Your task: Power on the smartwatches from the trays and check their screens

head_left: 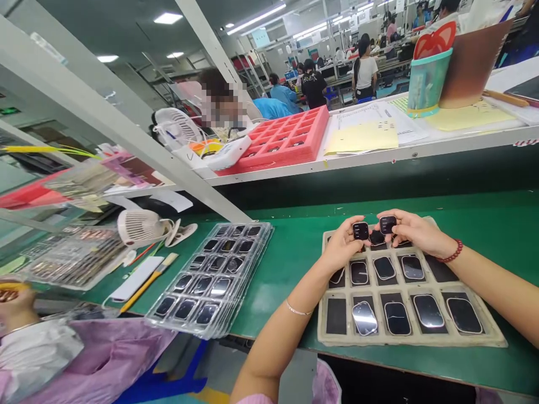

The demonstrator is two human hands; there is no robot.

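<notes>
My left hand [343, 244] is closed on a smartwatch [360, 230] with a lit screen showing small lines of text. In my right hand [415, 231] is a second smartwatch [388, 224], its screen lit as well. I hold the two side by side above the far row of a cream compartment tray [412, 342]. Several dark-screened watches, such as one [397, 318] in the near row, lie in its foam-lined pockets. The near-left pocket [337, 316] shows only dark lining. My hands partly cover the far row.
Stacked clear plastic trays [252, 269] with watches stand left of the cream tray. Farther left lie a brush [154, 280], a white box [138, 278] and a small fan [141, 227]. A shelf [357, 160] with a red foam tray [295, 134] runs behind. A co-worker's sleeve [40, 350] is at left.
</notes>
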